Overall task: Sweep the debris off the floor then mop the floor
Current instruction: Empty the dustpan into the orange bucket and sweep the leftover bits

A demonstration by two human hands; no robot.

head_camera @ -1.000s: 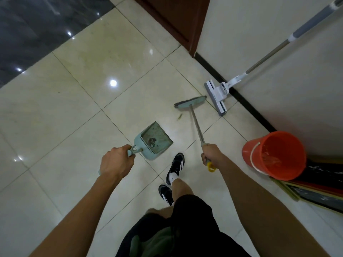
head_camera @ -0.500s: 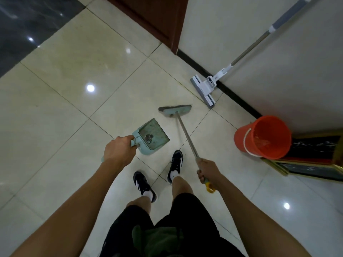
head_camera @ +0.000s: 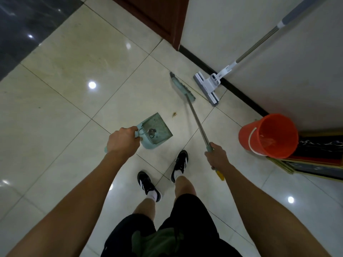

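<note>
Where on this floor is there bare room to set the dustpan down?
Bare tiles lie left of the dustpan, toward the dark floor strip. Crowded on the right: mop, broom and orange bucket by the wall.

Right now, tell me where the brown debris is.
In the head view, the brown debris lies on the floor tile between the dustpan and the broom head.

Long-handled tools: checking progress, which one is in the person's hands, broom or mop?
The teal-headed broom, gripped by the right hand; the white flat mop leans against the wall.
</note>
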